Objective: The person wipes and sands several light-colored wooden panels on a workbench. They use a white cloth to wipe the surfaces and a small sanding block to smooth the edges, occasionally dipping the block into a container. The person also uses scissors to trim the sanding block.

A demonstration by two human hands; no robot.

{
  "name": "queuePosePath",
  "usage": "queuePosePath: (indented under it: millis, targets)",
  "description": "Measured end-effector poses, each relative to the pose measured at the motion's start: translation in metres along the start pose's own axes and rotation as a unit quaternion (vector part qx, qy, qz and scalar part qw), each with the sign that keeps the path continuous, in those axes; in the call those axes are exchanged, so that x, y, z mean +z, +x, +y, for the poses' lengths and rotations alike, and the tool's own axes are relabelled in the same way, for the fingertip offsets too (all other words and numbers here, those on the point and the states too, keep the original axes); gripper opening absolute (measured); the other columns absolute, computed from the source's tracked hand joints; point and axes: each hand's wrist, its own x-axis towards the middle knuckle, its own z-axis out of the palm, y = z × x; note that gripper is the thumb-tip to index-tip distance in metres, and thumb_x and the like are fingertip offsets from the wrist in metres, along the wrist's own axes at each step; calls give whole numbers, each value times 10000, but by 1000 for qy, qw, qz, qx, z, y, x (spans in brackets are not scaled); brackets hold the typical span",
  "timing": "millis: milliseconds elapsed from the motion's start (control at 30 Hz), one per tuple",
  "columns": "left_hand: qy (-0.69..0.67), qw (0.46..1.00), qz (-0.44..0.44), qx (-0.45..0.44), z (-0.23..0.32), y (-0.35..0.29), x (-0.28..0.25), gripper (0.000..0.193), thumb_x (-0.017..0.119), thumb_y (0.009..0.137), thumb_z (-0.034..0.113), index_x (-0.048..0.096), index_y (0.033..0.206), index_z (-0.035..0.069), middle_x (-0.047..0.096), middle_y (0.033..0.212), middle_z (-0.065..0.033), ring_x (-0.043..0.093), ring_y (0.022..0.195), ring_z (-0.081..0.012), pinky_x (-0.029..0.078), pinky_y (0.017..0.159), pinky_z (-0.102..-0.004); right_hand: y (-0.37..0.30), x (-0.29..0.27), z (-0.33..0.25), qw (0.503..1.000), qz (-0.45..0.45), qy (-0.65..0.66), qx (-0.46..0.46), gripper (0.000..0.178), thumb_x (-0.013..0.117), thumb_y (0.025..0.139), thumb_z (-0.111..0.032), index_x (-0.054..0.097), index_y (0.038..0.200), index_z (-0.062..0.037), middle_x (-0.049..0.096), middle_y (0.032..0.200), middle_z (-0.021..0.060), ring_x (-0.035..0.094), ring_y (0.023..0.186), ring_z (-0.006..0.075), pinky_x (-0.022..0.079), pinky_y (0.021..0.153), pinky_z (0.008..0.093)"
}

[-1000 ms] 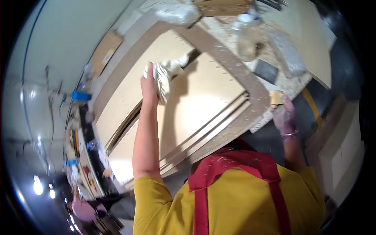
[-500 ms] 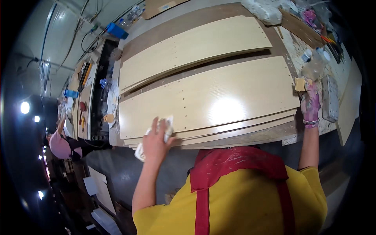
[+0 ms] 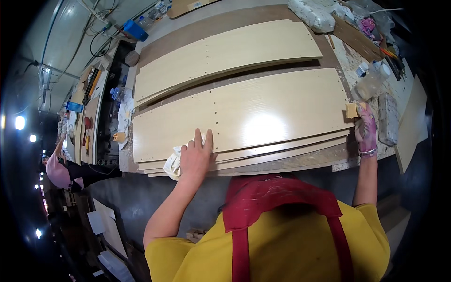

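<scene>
My left hand (image 3: 195, 159) rests at the front edge of the near pale wood-look panel (image 3: 282, 101), two fingers stretched out on its surface near a row of small holes. A crumpled white cloth (image 3: 173, 163) is held under its palm and bulges out on the left side. At the panel's right end, my right hand (image 3: 367, 130), in a stained pink-and-white glove, grips a small tan square piece (image 3: 351, 111). Its material is hard to make out. The near panel lies on top of several similar ones, slightly fanned at the front.
A second stack of drilled panels (image 3: 235, 47) lies behind. At right are a clear plastic bottle (image 3: 367, 87), a grey wrapped block (image 3: 388, 120) and a brown board (image 3: 359, 37). Another bench (image 3: 94, 117) with tools stands left, where a person in pink (image 3: 58, 174) works.
My left hand has slid right and slightly away along the panel with the cloth. My right hand stays at the panel's right end, still gripping the tan piece. The whole view has shifted a little.
</scene>
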Motion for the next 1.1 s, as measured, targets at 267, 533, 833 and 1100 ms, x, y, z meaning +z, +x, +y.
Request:
queuePosePath:
  millis: [267, 533, 833, 1100]
  targets:
    - [35, 996, 64, 49, 8, -19, 8, 476, 581, 759, 154, 536, 1227, 77, 575, 1181, -187, 598, 744, -181, 462, 649, -316, -41, -24, -9, 987, 27, 154, 41, 208, 507, 934, -139, 539, 1124, -60, 593, 1095, 72, 575, 1010, 186, 462, 902, 332]
    - [59, 989, 101, 94, -9, -27, 0, 480, 688, 707, 214, 577, 1157, 90, 616, 1102, -107, 602, 774, -194, 460, 670, -337, -76, -42, -32, 974, -47, 182, 125, 345, 484, 943, -261, 523, 1242, -93, 606, 1112, 81, 602, 955, 224, 531, 768, 335]
    - [34, 987, 101, 124, -78, 28, -136, 227, 675, 735, 191, 615, 951, 159, 639, 836, -8, 588, 835, -202, 443, 676, -372, -67, -57, -111, 916, 148, 368, -62, 364, 505, 935, -263, 530, 1218, -35, 613, 1077, 118, 598, 915, 250, 374, 1029, 491]
    - [-37, 996, 34, 67, -134, 186, -76, 252, 647, 807, 325, 674, 968, 133, 659, 889, -106, 592, 862, -315, 479, 748, -424, 4, 85, -60, 965, 3, 248, -91, 318, 544, 925, -265, 542, 1173, -67, 581, 1120, 88, 558, 968, 200, 478, 877, 389]
